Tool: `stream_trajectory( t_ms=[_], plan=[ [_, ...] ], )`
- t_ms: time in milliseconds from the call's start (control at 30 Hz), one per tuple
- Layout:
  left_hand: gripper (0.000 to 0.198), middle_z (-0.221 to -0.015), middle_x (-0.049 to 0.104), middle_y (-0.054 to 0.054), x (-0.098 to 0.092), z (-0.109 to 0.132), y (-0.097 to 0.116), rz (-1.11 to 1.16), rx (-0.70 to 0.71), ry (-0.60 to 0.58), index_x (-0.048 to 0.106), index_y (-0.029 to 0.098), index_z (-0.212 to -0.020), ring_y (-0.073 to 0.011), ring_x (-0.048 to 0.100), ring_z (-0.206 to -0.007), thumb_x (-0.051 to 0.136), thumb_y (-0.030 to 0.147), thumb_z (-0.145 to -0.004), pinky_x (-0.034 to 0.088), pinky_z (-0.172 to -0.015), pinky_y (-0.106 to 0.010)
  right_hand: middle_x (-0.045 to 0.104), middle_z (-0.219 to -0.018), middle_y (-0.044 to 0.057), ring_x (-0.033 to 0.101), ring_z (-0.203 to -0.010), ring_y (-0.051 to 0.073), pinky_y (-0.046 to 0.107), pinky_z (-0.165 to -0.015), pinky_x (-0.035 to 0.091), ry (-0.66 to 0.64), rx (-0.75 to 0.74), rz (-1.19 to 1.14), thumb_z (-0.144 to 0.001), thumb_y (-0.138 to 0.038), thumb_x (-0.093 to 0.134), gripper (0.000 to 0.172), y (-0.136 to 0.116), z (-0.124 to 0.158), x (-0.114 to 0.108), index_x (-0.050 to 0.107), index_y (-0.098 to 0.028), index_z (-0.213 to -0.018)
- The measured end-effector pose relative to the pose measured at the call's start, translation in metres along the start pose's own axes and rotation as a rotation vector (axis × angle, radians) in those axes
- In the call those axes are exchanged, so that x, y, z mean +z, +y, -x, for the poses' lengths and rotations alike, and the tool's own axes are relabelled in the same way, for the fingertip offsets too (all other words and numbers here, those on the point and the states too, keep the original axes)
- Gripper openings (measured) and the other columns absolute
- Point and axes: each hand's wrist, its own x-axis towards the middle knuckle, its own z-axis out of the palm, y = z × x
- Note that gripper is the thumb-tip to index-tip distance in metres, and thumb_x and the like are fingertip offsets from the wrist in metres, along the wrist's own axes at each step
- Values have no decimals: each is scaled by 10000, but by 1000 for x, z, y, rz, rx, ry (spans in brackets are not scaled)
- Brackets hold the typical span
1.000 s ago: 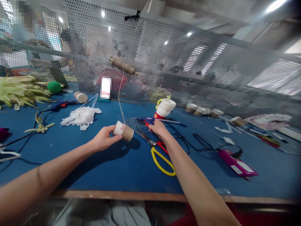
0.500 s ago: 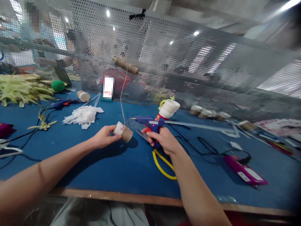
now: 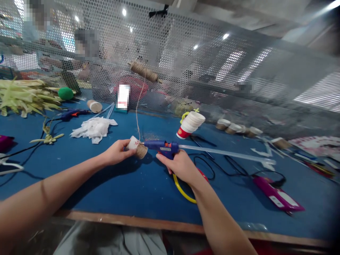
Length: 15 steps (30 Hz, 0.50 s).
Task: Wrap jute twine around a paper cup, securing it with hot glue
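My left hand (image 3: 118, 153) pinches a small paper cup (image 3: 141, 151) lying on its side in the air, white at one end and wrapped in brown twine at the other. A strand of twine (image 3: 137, 117) runs from the cup up to a spool (image 3: 144, 71) on the mesh screen. My right hand (image 3: 180, 163) grips a blue hot glue gun (image 3: 162, 147), its nozzle at the cup where the twine wrap meets the white part. A long clear glue stick (image 3: 225, 151) sticks out of the gun's rear. Below my right hand, a yellow handle (image 3: 183, 191) shows, partly hidden.
A stack of paper cups (image 3: 190, 124) stands beyond the glue gun. White lace (image 3: 94, 128) lies at left, near a second glue gun (image 3: 74, 113). A purple power box (image 3: 277, 193) with black cable sits at right. Several wrapped cups (image 3: 235, 128) line the back, below the mesh screen (image 3: 212, 71).
My right hand has moved slightly left and turned the glue gun, bringing its nozzle from just beyond the cup onto it. My left hand keeps hold of the cup, shifted slightly left.
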Motion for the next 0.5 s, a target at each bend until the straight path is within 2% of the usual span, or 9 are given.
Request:
stream_trajectory(
  t_ms=[200,500],
  plan=[
    [331,-938,643,-106,0,0,-1,-7,7,25,571,76,-986,-193,589,-811,512,288,-738,448,-755,-303,532,-458,-13,542,-537,168,265,-533,415,88,-184,70,-696,-314,559,135,-5,4,3,611,-190,-680],
    [307,-886,652,-95,0,0,1,-107,25,70,588,85,-937,-188,588,-777,501,300,-735,447,-731,-286,629,-685,49,570,-657,190,300,-639,436,79,-220,258,-743,-317,500,187,-3,5,4,597,-158,-750]
  ],
)
